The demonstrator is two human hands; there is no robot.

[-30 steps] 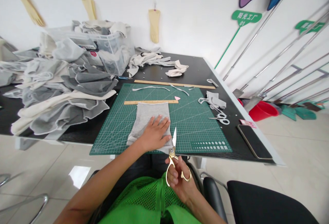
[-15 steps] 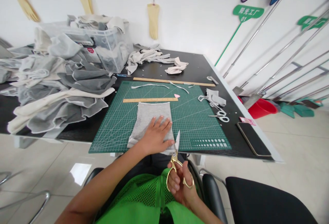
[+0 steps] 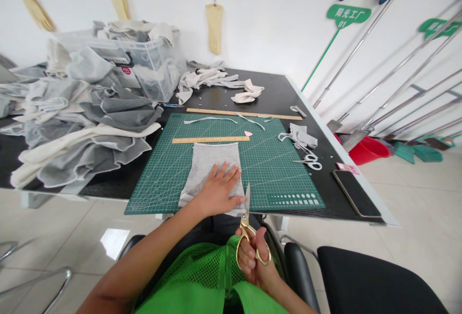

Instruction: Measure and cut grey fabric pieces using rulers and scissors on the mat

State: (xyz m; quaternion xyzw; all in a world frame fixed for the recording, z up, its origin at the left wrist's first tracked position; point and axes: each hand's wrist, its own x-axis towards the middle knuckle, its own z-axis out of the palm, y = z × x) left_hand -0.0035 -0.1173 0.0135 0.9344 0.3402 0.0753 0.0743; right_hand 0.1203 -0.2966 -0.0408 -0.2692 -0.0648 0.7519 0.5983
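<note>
A piece of light grey fabric (image 3: 212,160) lies flat at the near edge of the green cutting mat (image 3: 159,169). My left hand (image 3: 221,191) rests on it, palm down with fingers spread. In my right hand (image 3: 254,254) I grip gold-handled scissors (image 3: 244,220), fingers through the loops. Their blades point away from me at the fabric's near right edge, close to my left thumb. Whether the fabric lies between the blades I cannot tell. Just beyond the fabric is a short wooden ruler (image 3: 209,140), with a pink chip (image 3: 248,133) at its right end.
Left of the mat is a heap of grey and white cloth (image 3: 119,107), with a clear plastic bin (image 3: 151,64) behind it. A long wooden ruler (image 3: 245,114) crosses the far edge. White scissors (image 3: 311,161), fabric scraps (image 3: 305,137) and a phone (image 3: 355,193) lie to the right.
The scissors' handles have come closer together and the blades have closed, the visible blade tip shifting slightly left. My left hand and the fabric have stayed in place.
</note>
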